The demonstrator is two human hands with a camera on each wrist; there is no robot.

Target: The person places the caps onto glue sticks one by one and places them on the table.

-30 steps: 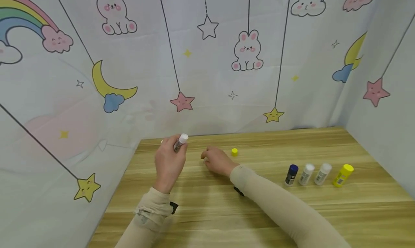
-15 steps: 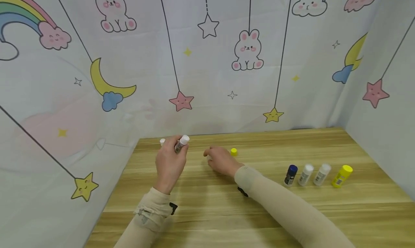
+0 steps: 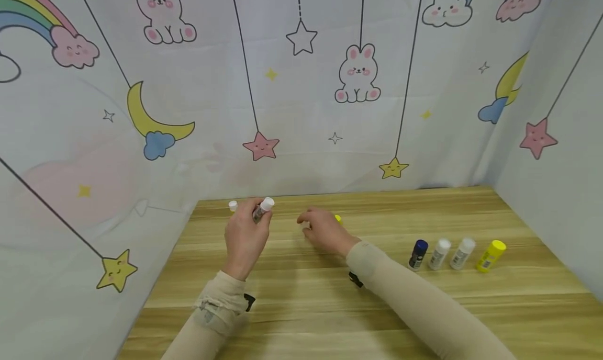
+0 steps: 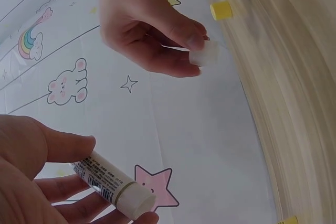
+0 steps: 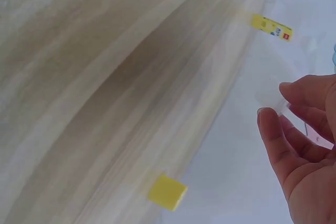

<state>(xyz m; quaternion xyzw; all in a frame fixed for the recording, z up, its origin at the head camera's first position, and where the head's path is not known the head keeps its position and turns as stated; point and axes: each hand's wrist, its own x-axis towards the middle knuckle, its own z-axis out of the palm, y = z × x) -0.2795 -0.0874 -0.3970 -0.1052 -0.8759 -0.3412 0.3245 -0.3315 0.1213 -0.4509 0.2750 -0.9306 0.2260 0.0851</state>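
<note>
My left hand (image 3: 246, 239) grips a white glue stick (image 4: 105, 179) with a barcode label, tilted, its whitish end (image 3: 267, 203) pointing up and away from the palm. Apart from it, to the right, my right hand (image 3: 327, 232) pinches a small translucent white cap (image 4: 205, 53) between thumb and fingertips. On the table just behind the right hand is a yellow cap (image 3: 338, 218), partly covered in the head view. Beyond the left hand a small white top (image 3: 233, 206) shows; what lies under it is mostly hidden there.
Toward the right of the wooden table (image 3: 301, 318) stand a dark-blue-capped glue stick (image 3: 417, 255), two white ones (image 3: 440, 254) and a yellow one (image 3: 491, 256) in a row. A yellow labelled tube (image 5: 271, 27) is near the table edge. A patterned cloth (image 3: 301, 98) hangs behind.
My right hand has shifted slightly right, away from the left hand, and now covers part of the yellow cap. The white top beyond the left hand shows more. The left hand's grip is unchanged.
</note>
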